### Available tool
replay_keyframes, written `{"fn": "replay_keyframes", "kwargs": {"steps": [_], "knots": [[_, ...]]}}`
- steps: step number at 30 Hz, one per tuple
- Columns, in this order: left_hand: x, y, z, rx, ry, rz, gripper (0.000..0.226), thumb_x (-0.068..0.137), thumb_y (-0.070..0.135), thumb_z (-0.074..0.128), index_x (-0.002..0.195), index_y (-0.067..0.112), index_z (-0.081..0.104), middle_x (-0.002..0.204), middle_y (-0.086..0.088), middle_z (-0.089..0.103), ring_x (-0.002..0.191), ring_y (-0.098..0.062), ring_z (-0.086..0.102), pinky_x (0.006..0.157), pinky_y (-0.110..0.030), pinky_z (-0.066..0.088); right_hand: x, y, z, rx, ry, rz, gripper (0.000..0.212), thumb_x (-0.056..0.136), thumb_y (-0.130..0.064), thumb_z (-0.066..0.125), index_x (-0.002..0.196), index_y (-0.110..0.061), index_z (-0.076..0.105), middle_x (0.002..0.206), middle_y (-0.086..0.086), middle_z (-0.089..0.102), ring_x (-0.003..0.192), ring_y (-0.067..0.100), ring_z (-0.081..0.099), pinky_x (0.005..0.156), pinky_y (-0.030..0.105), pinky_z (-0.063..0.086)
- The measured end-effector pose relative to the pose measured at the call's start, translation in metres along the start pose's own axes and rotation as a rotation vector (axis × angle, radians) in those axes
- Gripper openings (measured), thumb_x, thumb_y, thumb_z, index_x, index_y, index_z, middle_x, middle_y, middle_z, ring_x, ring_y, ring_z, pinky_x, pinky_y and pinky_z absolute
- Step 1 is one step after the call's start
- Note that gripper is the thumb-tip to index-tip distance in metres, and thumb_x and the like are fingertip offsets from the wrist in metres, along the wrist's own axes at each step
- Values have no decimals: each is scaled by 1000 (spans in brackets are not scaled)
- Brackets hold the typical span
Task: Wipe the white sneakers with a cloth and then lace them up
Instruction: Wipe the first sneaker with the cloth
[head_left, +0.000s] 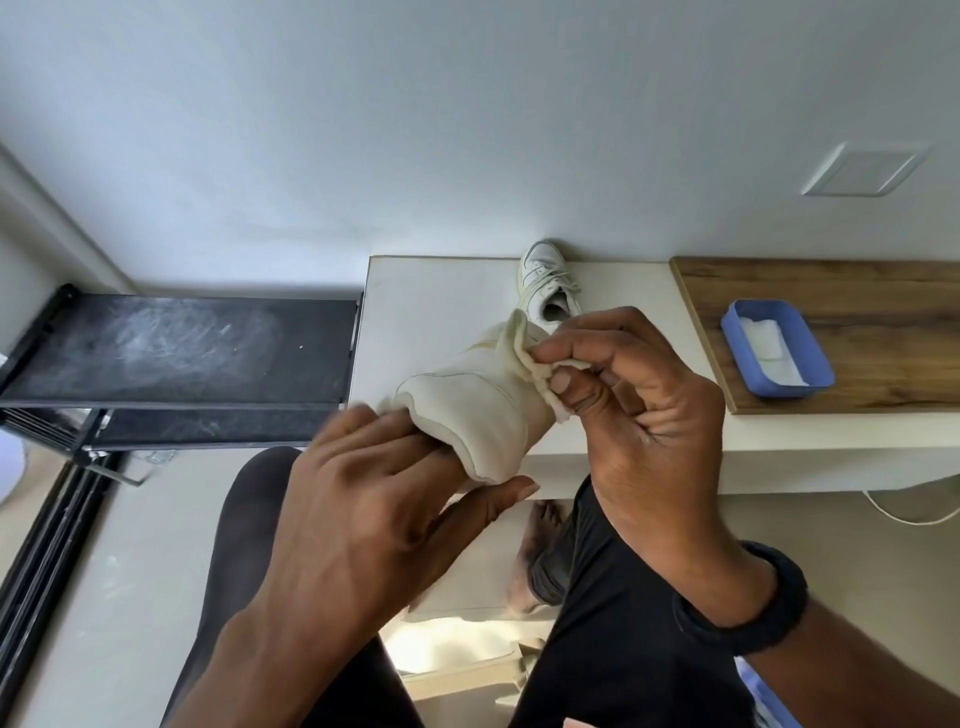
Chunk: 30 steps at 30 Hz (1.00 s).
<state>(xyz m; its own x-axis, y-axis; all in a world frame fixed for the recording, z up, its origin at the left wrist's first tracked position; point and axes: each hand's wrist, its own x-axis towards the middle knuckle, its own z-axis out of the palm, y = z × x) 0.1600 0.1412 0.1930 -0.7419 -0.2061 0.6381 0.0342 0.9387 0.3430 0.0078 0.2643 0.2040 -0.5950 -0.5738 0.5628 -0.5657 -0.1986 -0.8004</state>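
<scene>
both hands (374, 499) on sneaker (467, 410), cloth (540, 371)

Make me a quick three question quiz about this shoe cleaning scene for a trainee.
1. True or false: the sneaker by the wall is in the person's grip.
2. What colour is the tray on the wooden board?
3. Which hand pinches the cloth near its upper edge: A left hand, B right hand?

Key: 1 false, it stands on the white table; 2 blue; 3 B.
</scene>
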Motion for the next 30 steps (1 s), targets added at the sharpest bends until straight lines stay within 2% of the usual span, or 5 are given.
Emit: {"fn": "replay_keyframes", "kwargs": {"steps": [7, 14, 20, 27, 30], "knots": [[4, -9, 18, 21, 128, -90, 23, 105, 39, 44, 89, 23, 41, 74, 12, 36, 69, -8, 32, 78, -44, 34, 24, -3, 5, -56, -78, -5, 14, 91, 4, 67, 98, -6, 75, 97, 3, 69, 96, 19, 68, 83, 35, 56], [7, -13, 19, -146, 203, -354, 24, 104, 59, 27, 91, 39, 28, 80, 26, 39, 73, -14, 39, 59, -15, 32, 53, -1, -3, -307, -268, -239, 14, 93, 4, 67, 97, -3, 77, 93, 7, 66, 88, 15, 65, 75, 31, 53], [11, -18, 17, -367, 210, -472, 29, 103, 54, 38, 98, 29, 49, 74, -2, 57, 60, -4, 53, 51, -10, 38, 39, -11, -1, -484, -331, -337, 14, 92, 1, 67, 100, -4, 77, 94, 9, 64, 87, 21, 61, 73, 29, 53], [17, -22, 20, -554, 243, -620, 27, 101, 47, 40, 91, 26, 52, 71, 20, 57, 61, 0, 52, 54, -16, 40, -4, -20, 15, -694, -439, -492, 30, 107, -13, 50, 96, 0, 76, 91, 12, 68, 79, 26, 62, 69, 38, 56], [18, -25, 17, -619, 194, -629, 37, 100, 49, 41, 92, 16, 56, 73, 10, 57, 65, -2, 52, 56, -22, 45, 3, -19, 10, -687, -464, -495, 28, 106, -15, 52, 98, -1, 75, 90, 10, 67, 79, 24, 61, 67, 37, 55]]}}
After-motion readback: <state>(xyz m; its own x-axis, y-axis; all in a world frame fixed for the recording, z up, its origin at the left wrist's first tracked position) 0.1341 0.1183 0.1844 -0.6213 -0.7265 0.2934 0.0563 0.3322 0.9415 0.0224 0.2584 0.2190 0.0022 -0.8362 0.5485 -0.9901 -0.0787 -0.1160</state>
